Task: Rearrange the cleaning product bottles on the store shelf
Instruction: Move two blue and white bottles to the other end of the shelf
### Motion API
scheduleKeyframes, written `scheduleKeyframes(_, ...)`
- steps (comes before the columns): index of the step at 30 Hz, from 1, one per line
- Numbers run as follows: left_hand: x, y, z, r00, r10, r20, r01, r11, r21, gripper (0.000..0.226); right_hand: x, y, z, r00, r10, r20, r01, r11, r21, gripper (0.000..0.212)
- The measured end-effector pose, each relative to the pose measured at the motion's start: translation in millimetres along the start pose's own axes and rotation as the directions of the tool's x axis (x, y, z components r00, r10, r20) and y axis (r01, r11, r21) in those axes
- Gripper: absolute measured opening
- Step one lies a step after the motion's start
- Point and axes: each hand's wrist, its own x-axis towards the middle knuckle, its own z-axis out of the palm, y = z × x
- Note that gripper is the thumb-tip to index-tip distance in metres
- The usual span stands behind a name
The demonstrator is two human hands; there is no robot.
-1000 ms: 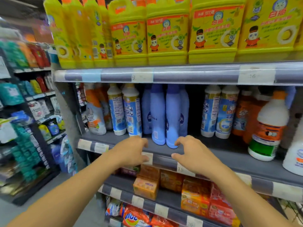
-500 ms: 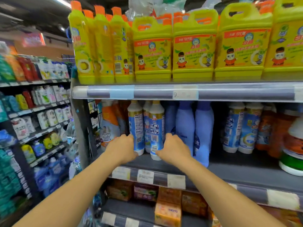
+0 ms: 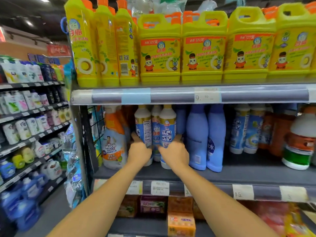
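Observation:
Three white bottles with blue labels stand close together on the middle shelf [image 3: 222, 177]. My left hand [image 3: 139, 152] wraps the lower part of the left white-and-blue bottle [image 3: 142, 124]. My right hand [image 3: 174, 152] wraps the lower part of the right white-and-blue bottle [image 3: 168, 124]. A third bottle [image 3: 156, 120] of the same kind stands between and behind them. Both held bottles are upright, and their bases are partly hidden by my hands.
An orange-and-white spray bottle [image 3: 113, 142] stands just left of my left hand. Light blue bottles [image 3: 205, 137] stand right of my right hand, then more white-blue bottles [image 3: 244, 129] and orange ones [image 3: 299, 141]. Yellow detergent jugs [image 3: 201, 48] fill the shelf above. Boxes [image 3: 181, 223] lie below.
My hands rose from the shelf's front edge and closed around the two white-and-blue bottles. The view moved closer and to the left.

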Motion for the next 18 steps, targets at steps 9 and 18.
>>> scheduleKeyframes(9, -2.6, 0.8, -10.5, 0.998, 0.036, 0.048, -0.032, 0.995, -0.093, 0.059, 4.8, -5.7, -18.3, 0.994, 0.009, 0.108, -0.012, 0.999, 0.03, 0.062)
scheduleKeyframes(18, -60.3, 16.5, -48.4, 0.987, 0.065, 0.148, -0.059, 0.997, -0.042, 0.047, -33.6, 10.1, -77.7, 0.955, -0.04, 0.293, -0.013, 0.984, 0.176, 0.049)
